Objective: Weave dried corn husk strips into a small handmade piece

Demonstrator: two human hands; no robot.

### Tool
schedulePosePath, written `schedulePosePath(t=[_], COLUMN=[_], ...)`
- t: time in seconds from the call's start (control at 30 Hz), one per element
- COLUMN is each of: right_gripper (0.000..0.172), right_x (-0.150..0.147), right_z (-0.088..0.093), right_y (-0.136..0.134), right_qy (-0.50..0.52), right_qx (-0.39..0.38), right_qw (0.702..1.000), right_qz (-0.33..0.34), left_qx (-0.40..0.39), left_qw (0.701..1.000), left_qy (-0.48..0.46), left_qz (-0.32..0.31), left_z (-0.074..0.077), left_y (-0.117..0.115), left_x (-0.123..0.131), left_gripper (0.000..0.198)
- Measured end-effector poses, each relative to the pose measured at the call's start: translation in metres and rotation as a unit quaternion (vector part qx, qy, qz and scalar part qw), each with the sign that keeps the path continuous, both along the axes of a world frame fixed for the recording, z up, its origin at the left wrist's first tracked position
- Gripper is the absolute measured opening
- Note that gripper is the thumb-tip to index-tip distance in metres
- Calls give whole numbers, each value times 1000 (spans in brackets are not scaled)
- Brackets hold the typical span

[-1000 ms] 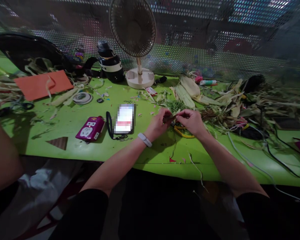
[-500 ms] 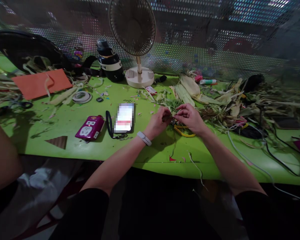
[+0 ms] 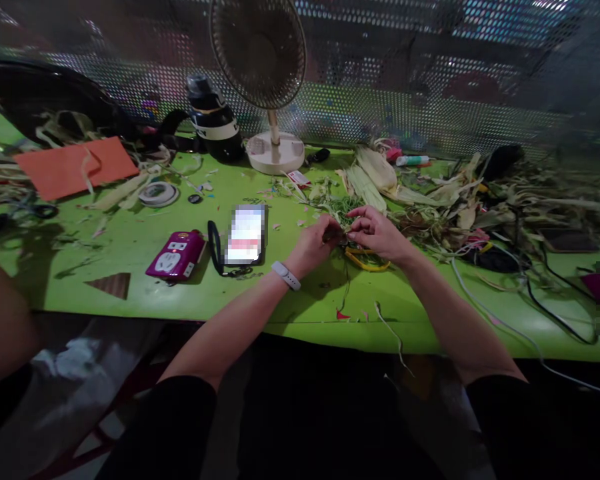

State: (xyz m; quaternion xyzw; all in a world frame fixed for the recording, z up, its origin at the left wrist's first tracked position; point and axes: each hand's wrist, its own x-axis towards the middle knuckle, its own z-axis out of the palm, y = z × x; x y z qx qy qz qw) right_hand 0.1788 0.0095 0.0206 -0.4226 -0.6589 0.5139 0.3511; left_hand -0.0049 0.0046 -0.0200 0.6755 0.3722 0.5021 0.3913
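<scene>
My left hand point(image 3: 314, 245), with a pale band on its wrist, is closed, thumb and fingers pinched together. Close against it, my right hand point(image 3: 377, 235) pinches with thumb and forefinger at the same spot, its other fingers loosely curled. What lies between the fingertips is small, dark and mostly hidden. A thin strand point(image 3: 347, 287) runs down from below the hands toward the table's front. Under my right hand lies a tool with yellow handles point(image 3: 367, 261), its head covered. Green shredded leaf bits point(image 3: 347, 208) and pale corn husks point(image 3: 375, 173) lie just behind the hands.
Left of my hands are a lit phone point(image 3: 246, 233) and a purple power socket point(image 3: 176, 257). Behind stand a fan point(image 3: 275, 152) and a black bottle point(image 3: 217, 127). Dried plant scraps point(image 3: 480, 200) and cables point(image 3: 530, 293) cover the right. Another person's arm point(image 3: 3, 313) is at far left.
The view has shifted slightly, so the table's things sit a little farther left. My two hands stay together at the same place, with only small finger movement.
</scene>
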Motion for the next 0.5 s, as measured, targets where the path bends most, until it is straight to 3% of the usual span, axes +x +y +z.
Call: schedulePosePath(t=[0.3,0.5], right_gripper=[32,14], right_x=[-3,-8], right_z=[3,0], right_y=[-4,-5], right_qy=[-23,-69], right_qx=[22,24], right_qw=[998,993], right_qz=[-47,-91], left_qx=[36,17], left_qw=[997,996], left_qy=[49,69], left_qz=[-41,-49], left_z=[1,0], left_y=[-3,-2], left_x=[-3,-4], left_gripper=[7,12])
